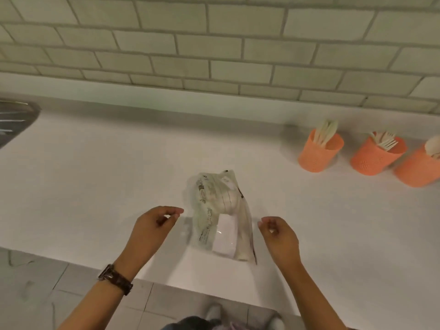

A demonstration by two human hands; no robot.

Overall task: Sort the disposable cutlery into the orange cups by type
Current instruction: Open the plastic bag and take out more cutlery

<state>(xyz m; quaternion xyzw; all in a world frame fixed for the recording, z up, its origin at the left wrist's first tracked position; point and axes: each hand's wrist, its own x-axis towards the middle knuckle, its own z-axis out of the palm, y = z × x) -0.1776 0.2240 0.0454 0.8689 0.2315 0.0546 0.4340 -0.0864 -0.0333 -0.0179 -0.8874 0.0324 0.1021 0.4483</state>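
Note:
A clear plastic bag (222,217) with pale disposable cutlery and a white napkin inside lies on the white counter (107,186) near its front edge. My left hand (152,229) pinches the bag's transparent left edge between thumb and forefinger. My right hand (279,236) pinches the right edge the same way. Three orange cups stand at the far right: the left cup (320,153) holds knives, the middle cup (376,158) holds forks, and the right cup (416,170), cut off by the frame, holds spoons.
A metal sink (14,120) sits at the far left of the counter. A tiled wall (214,48) runs along the back. The counter's front edge (190,288) passes under my forearms, with the tiled floor below it.

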